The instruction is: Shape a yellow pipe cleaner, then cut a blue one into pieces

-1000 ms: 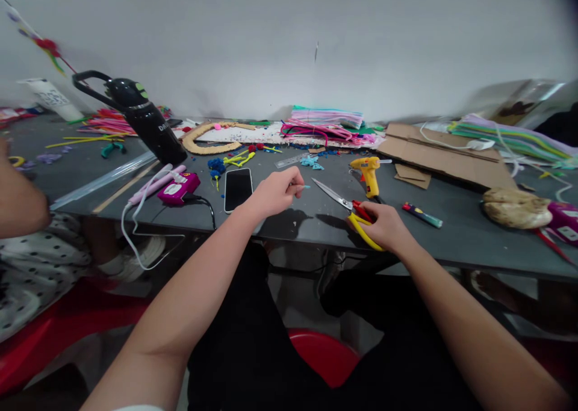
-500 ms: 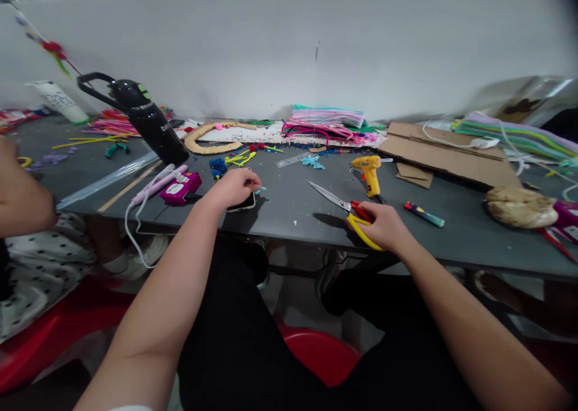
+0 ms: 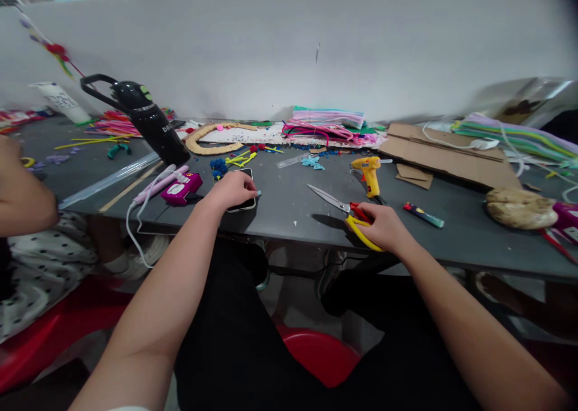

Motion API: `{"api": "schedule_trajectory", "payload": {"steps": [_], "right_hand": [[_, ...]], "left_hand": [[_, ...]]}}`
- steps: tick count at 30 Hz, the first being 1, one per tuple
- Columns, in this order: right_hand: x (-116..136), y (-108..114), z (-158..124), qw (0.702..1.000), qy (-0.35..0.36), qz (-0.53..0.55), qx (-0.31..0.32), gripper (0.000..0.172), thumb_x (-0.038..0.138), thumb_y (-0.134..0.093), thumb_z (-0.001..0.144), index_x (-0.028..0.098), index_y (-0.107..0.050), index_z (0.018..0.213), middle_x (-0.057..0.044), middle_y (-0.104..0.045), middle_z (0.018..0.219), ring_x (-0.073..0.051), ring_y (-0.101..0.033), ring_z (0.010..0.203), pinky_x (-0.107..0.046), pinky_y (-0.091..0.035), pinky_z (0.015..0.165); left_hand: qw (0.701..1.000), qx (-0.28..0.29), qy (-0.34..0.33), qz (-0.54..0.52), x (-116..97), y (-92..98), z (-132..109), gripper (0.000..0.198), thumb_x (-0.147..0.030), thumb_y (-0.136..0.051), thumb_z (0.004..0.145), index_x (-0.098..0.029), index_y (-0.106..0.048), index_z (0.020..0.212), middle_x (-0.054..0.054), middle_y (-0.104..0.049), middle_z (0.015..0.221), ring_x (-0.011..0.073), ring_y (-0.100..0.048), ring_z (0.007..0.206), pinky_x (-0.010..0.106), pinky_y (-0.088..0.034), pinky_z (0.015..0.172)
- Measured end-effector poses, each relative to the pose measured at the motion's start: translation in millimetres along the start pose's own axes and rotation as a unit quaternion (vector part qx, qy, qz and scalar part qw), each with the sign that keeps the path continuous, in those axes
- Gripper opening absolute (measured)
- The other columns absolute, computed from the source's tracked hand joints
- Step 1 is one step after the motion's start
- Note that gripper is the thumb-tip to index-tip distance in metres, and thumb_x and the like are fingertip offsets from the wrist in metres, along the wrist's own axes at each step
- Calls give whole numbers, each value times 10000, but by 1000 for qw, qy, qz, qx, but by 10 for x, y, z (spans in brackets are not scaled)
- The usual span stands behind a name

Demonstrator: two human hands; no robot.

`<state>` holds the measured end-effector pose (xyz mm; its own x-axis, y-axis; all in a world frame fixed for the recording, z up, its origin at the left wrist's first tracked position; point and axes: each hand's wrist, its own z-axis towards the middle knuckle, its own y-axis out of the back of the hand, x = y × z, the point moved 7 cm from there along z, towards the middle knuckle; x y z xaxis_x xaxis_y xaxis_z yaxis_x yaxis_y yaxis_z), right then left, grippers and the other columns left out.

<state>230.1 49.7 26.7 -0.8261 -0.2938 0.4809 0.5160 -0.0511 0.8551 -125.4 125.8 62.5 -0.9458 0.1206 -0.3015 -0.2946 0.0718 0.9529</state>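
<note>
My left hand [image 3: 233, 191] is closed in a pinch over a dark phone [image 3: 245, 204] with a light edge. A small light-blue piece [image 3: 259, 193] sticks out at its fingertips; its kind is too small to make out. My right hand [image 3: 384, 225] is wrapped round the red and yellow handles of a pair of scissors [image 3: 339, 204], whose blades point to the far left, just over the table. Beyond them a yellow glue gun [image 3: 371, 173] lies on the table. Several light-blue pieces [image 3: 313, 162] lie by a clear ruler [image 3: 290, 160].
At the left a black bottle [image 3: 156, 125] stands near a purple box [image 3: 182, 189] and a corded pink tool [image 3: 156, 185]. Brown cardboard [image 3: 445, 152] and a glue-stick-like tube [image 3: 423, 215] lie at the right. Pink pipe cleaners [image 3: 316, 131] sit against the wall. Another person's arm [image 3: 27, 188] is at far left.
My left hand has lowered slightly toward the table beside the phone, its fingers still pinched at the light-blue piece. My right hand and the scissors have hardly moved.
</note>
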Motion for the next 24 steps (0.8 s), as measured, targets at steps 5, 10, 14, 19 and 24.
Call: {"api": "schedule_trajectory", "payload": {"steps": [5,10,14,19,24], "right_hand": [[-7,0,0,1000,-1,-8,3,310,436,-621,747,204,-447,639,40,-452,593,-112,-356,576,-243,-264,544],[7,8,-24,999,-38,-29,-2,320,493,-626,755,209,-499,679,24,-533,623,-126,-429,583,-248,-287,552],[126,62,-25,993,-85,-77,-6,357,577,-616,758,226,-591,815,-14,-652,735,-170,-556,643,-253,-300,544],[335,107,65,972,-92,-205,61,367,583,-551,813,238,-670,862,-81,-717,847,-266,-658,778,-285,-328,555],[385,207,160,967,-61,-239,66,452,621,-542,815,228,-666,1002,-104,-735,947,-310,-691,876,-312,-409,599]], "left_hand": [[995,-50,75,-30,124,91,-53,324,-527,-709,709,-209,-681,656,57,-677,697,202,-582,646,295,-365,579],[981,-173,26,-81,1,261,-53,285,-431,-588,835,-181,-666,720,41,-639,695,176,-548,654,280,-358,614],[972,-197,-41,-119,-300,254,51,419,-511,-559,855,-160,-605,632,12,-573,607,137,-484,596,265,-334,592],[963,-162,-132,-168,-699,66,352,258,-395,-575,840,-170,-674,764,22,-670,761,150,-567,692,259,-390,644],[980,-62,-138,-131,-965,-231,738,176,-310,-608,787,-202,-723,866,36,-717,893,176,-622,771,268,-435,675]]}}
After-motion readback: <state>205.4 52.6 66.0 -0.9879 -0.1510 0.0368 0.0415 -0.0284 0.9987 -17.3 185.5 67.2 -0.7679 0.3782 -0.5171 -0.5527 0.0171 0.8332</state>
